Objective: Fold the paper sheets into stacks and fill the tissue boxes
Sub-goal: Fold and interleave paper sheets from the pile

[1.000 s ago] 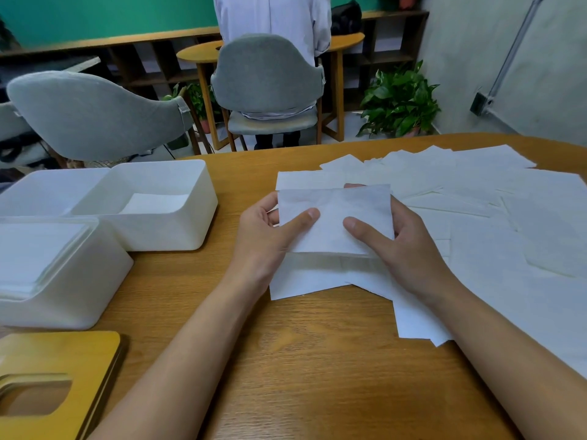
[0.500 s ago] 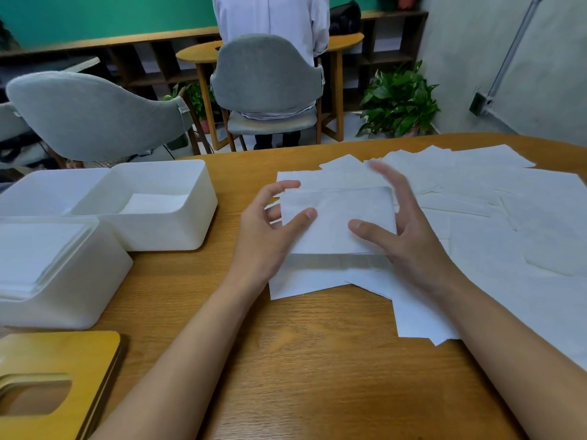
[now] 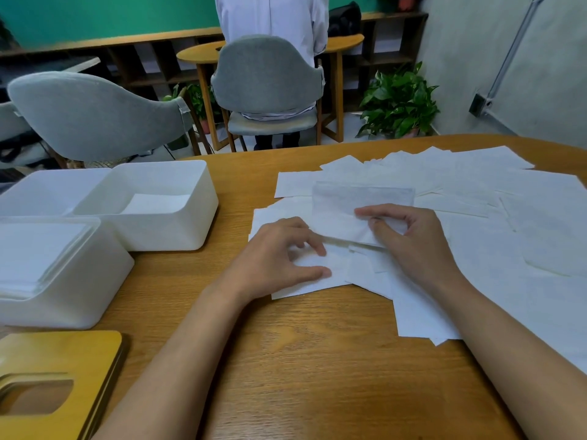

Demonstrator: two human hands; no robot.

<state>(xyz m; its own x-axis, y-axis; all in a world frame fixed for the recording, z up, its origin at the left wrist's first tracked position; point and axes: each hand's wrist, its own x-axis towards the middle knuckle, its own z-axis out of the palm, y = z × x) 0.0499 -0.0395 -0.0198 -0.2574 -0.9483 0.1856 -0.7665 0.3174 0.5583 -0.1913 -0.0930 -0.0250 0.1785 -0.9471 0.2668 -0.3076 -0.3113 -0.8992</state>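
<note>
**Head view: pinching a fold above a loose pile**

Nearest you, your left hand [image 3: 282, 252] is resting bent fingertips on the loose sheets [image 3: 422, 312]; whether it is pinching one, I cannot tell. Just beyond, your right hand [image 3: 409, 236] is pinching the folded sheet [image 3: 349, 201] between thumb and forefinger. Lifting one-handed is risking the fold springing open or the sheets beneath dragging along. Far left, the open tissue box [image 3: 152, 230] is waiting.

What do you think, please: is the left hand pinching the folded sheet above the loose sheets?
Not quite: the right hand pinches the folded sheet; the left hand rests on the loose sheets, as the head view shows.
</note>
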